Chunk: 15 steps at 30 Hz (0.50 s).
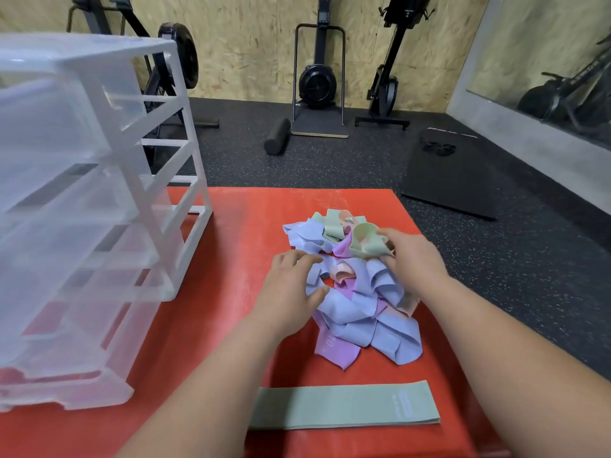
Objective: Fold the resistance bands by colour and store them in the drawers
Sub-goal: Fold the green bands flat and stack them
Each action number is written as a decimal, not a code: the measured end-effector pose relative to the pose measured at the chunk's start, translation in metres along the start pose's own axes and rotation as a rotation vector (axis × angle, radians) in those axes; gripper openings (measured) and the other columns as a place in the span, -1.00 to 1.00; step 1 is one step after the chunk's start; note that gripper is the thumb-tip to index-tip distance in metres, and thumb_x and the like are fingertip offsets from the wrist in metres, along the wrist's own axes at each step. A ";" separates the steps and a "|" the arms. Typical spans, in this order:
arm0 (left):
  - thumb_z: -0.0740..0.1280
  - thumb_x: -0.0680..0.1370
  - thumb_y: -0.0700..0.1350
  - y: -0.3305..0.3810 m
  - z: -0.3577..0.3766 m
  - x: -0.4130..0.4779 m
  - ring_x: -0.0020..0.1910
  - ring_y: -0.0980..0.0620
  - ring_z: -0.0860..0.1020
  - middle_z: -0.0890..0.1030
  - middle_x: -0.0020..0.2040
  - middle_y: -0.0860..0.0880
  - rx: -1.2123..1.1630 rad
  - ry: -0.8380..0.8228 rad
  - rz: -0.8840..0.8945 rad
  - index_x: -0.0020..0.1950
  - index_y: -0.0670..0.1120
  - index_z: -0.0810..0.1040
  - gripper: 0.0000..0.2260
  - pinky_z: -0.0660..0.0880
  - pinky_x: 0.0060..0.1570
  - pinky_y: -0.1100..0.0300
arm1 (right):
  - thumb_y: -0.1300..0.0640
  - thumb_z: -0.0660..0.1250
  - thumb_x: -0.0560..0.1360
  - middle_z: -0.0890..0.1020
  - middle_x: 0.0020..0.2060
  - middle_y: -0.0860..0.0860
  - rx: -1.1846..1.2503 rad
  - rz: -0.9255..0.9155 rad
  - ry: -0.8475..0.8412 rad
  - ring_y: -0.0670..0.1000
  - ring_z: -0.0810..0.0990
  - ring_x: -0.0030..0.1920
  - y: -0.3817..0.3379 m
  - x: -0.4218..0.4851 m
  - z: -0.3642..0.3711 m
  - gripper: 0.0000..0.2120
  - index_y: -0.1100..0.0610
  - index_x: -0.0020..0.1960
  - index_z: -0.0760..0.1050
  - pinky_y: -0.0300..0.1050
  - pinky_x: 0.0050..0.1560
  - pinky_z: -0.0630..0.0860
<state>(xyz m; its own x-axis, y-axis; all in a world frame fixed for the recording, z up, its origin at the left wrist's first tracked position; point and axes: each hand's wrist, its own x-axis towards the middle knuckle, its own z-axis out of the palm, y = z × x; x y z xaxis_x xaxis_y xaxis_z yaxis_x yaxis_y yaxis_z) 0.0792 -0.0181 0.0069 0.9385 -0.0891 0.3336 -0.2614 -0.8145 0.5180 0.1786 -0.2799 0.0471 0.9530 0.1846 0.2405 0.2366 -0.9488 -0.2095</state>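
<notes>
On the table [231, 246], the pile of resistance bands [360, 312] lay at centre, with the drawer unit [99, 200] at its 9 o'clock and a flat band [344, 406] at its 6 o'clock, apart from it. The left hand [291, 285] gripped the pile's 9 o'clock edge; the right hand [413, 256] pinched a loose band [365, 241] at its 1 o'clock. Behind the table, on the floor [330, 160], a foam roller [277, 137] lay at 12 o'clock and an exercise mat [453, 180] at 2 o'clock.

Red mat [231, 259] in front of me, on speckled black floor [330, 166]. Farther off I see black foam roller [277, 136], dark floor mat [453, 180], workout machines [318, 81] by wood wall [248, 44], mirror [545, 61] at right.
</notes>
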 end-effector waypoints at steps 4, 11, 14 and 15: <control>0.45 0.59 0.07 0.003 -0.009 0.000 0.39 -0.09 0.36 0.47 0.40 0.00 -0.032 0.031 -0.015 0.48 0.02 0.50 -0.53 0.37 0.40 0.03 | 0.15 0.44 0.49 0.69 -0.01 0.06 0.103 -0.043 0.138 0.24 0.63 0.01 -0.012 0.007 -0.044 -0.41 -0.14 0.46 0.39 0.10 0.02 0.58; 0.45 0.59 0.05 0.019 -0.025 -0.020 0.33 -0.08 0.39 0.50 0.36 0.02 -0.080 0.056 -0.028 0.45 0.03 0.51 -0.56 0.36 0.35 0.08 | 0.23 0.45 0.42 0.50 -0.08 -0.07 0.063 -0.232 0.171 0.04 0.53 -0.06 -0.028 -0.018 -0.078 -0.44 -0.20 0.32 0.49 -0.04 -0.06 0.49; 0.45 0.59 0.06 0.021 -0.026 -0.037 0.34 -0.08 0.38 0.50 0.34 0.02 -0.054 -0.009 -0.028 0.46 0.03 0.51 -0.54 0.34 0.34 0.12 | 0.21 0.46 0.42 0.52 -0.02 -0.21 0.081 -0.222 -0.192 -0.02 0.53 0.00 -0.019 -0.061 -0.053 -0.29 -0.37 0.40 0.39 -0.11 -0.01 0.51; 0.45 0.59 0.06 0.022 -0.025 -0.042 0.35 -0.08 0.38 0.50 0.34 0.02 -0.036 -0.039 -0.025 0.47 0.03 0.50 -0.54 0.33 0.33 0.14 | 0.17 0.50 0.41 0.54 0.01 -0.22 0.131 -0.196 -0.289 -0.06 0.54 -0.02 -0.015 -0.077 -0.043 -0.20 -0.38 0.48 0.30 -0.21 -0.01 0.49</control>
<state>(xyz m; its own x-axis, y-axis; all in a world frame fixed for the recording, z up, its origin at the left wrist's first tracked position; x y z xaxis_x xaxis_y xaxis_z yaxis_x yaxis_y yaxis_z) 0.0280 -0.0175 0.0241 0.9527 -0.0922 0.2895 -0.2453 -0.7957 0.5538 0.0932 -0.2914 0.0727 0.8969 0.4421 0.0146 0.4244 -0.8508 -0.3100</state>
